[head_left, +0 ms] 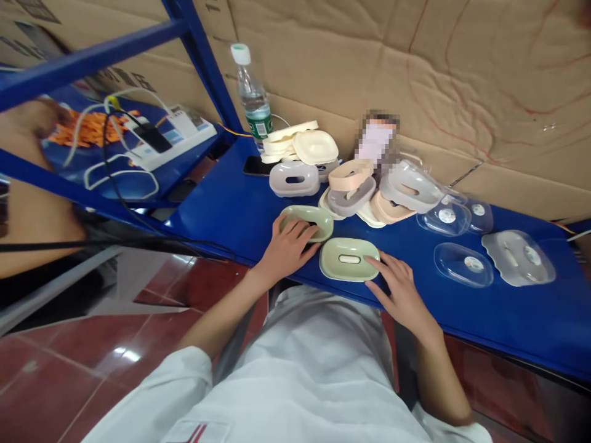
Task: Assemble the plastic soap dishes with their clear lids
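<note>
Two light green oval dishes rest near the front edge of the blue table. My left hand [289,246] lies over the back-left green dish [325,225], its fingers reaching inside over the slot. The front green dish [332,266] has a pale oval piece at its centre. At its right rim is my right hand [398,288], fingers apart and touching the dish. Behind them sit a grey dish [279,180], a peach ring-shaped part [344,178] and another grey dish [418,195] on a pile.
Cream lids [318,147] are stacked beside a water bottle [253,101] at the back. Clear lids [455,261] lie to the right. At the left, a blue frame [106,49] stands before a power strip [184,136] and another person's arm.
</note>
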